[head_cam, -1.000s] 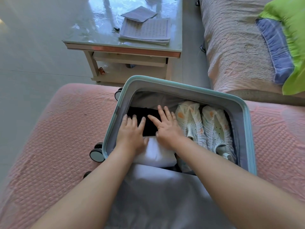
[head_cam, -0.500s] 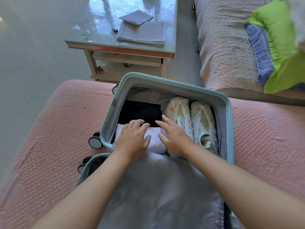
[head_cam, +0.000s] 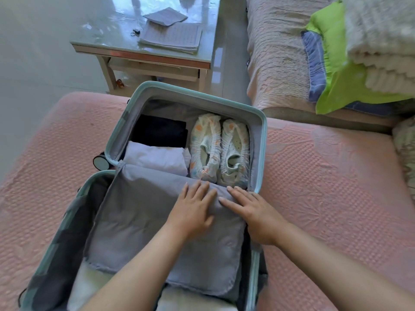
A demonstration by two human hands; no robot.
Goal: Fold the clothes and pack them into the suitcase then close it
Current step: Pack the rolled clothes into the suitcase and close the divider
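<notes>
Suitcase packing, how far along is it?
Done: the folded black garment, white garment and shoes lie packed in the suitcase. In hand: left hand and right hand rest flat on the grey divider flap. Left: the suitcase lies open, not yet closed.

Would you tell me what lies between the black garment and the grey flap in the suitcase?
A folded white garment, seen in the head view.

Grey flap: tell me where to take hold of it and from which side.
Probably pinch the grey flap at its loose, rounded near-right corner, coming from the near side; its far edge, under the left hand and right hand, looks fixed along the suitcase hinge.
</notes>
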